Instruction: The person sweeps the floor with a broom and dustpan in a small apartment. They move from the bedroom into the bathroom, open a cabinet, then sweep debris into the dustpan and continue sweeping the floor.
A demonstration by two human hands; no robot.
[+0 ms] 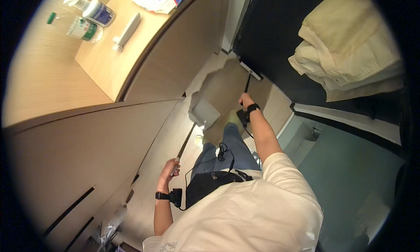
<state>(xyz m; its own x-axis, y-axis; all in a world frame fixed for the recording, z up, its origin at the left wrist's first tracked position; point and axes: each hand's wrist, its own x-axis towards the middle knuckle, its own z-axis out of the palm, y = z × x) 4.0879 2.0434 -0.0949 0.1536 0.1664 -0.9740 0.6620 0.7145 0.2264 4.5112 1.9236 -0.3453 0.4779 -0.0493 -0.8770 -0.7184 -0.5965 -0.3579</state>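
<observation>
My left hand (172, 168) is closed around the light grip of a long dark handle (187, 140), which runs down to a grey dustpan (206, 113) on the floor. My right hand (245, 99) grips another dark handle (248, 83). At its far end a narrow white broom head (251, 71) rests on the floor along the base of the dark door. Both wrists wear black straps with small devices. The dustpan lies between my feet and the wooden cabinet, apart from the broom head.
A wooden counter (108, 60) at left holds a pump bottle (98, 12), a green-capped plastic bottle (83, 29), a white handheld object (128, 30) and a wipes pack (156, 0). Light clothing (344, 38) hangs at upper right. A glass panel (354, 173) stands at right.
</observation>
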